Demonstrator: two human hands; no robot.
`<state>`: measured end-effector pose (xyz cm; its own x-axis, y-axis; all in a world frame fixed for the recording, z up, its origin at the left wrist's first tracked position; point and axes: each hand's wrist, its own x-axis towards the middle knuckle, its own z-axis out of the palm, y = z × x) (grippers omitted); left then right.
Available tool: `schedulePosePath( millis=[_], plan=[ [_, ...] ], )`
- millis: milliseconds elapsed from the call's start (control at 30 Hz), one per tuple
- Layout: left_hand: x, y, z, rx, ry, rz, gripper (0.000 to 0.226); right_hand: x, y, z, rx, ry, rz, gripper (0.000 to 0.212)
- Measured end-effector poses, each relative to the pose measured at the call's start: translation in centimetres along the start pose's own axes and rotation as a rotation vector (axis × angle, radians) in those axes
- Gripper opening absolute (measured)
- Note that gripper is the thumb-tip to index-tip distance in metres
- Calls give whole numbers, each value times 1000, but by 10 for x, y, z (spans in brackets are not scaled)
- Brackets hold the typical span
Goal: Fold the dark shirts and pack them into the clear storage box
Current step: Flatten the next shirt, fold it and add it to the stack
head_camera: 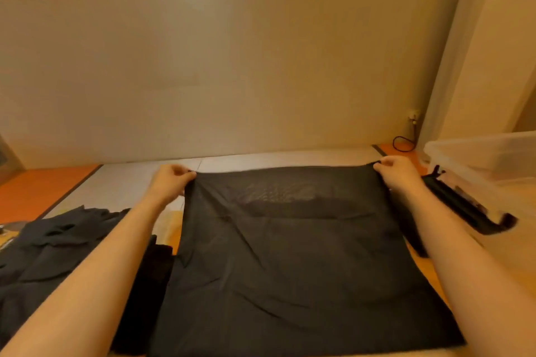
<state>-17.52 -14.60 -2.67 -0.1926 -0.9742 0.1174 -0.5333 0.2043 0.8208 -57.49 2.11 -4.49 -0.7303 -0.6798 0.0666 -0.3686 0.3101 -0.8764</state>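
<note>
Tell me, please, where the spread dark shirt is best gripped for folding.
Grip the dark shirt at its two far corners, coming in from the outer sides, as the left hand and right hand pinch it. It lies spread flat with that edge straight, so the corners likely carry it over evenly.

Both bare forearms reach forward from the lower corners, angling slightly inward yet well apart. The left hand [171, 182] has its fingers curled, pinching one far corner of the dark shirt [290, 255]; the right hand [397, 174] pinches the other corner, apparently between thumb and forefinger
</note>
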Motion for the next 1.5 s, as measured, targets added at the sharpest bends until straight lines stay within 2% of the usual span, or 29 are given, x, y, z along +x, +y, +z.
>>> schedulePosePath(
  millis=[67, 133, 267, 400, 467, 633, 833, 933, 1067, 1167, 1233, 1400, 1500],
  plan=[
    [22, -29, 23, 200, -54, -63, 10, 15, 18, 31, -247, -14, 9, 25],
    [32, -50, 39, 347, -62, -60, 11, 23, 32, 50, -380, -12, 5, 25],
    [37, -60, 50, 375, -12, -44, 14, 25, 41, 60, -453, 25, -45, 27],
    [13, -40, 50, 440, -23, 44, 37, -5, 25, 53, -522, 31, -224, 45],
    [-19, -24, 47, 448, -69, 154, 43, -34, 11, 47, -562, -27, -318, 48],
    [-143, -9, 37, 411, -275, 406, 52, -138, 7, 25, -613, -294, -494, 52],
    [-257, -56, 14, 525, -456, 414, 87, -234, 50, -11, -749, -495, -467, 67],
    [-277, -76, 6, 624, -486, 466, 90, -257, 72, -24, -798, -548, -484, 82],
    [-299, -82, 0, 644, -442, 507, 87, -280, 85, -40, -839, -555, -526, 101],
    [-320, -88, -5, 652, -368, 559, 82, -301, 91, -51, -907, -562, -568, 93],
    [-332, -96, -7, 692, -268, 662, 80, -315, 96, -59, -927, -546, -578, 89],
    [-344, -124, -9, 671, -108, 909, 54, -330, 120, -66, -939, -340, -765, 98],
    [-348, -131, -11, 646, -6, 1032, 38, -330, 131, -67, -923, -258, -884, 88]
  ],
)
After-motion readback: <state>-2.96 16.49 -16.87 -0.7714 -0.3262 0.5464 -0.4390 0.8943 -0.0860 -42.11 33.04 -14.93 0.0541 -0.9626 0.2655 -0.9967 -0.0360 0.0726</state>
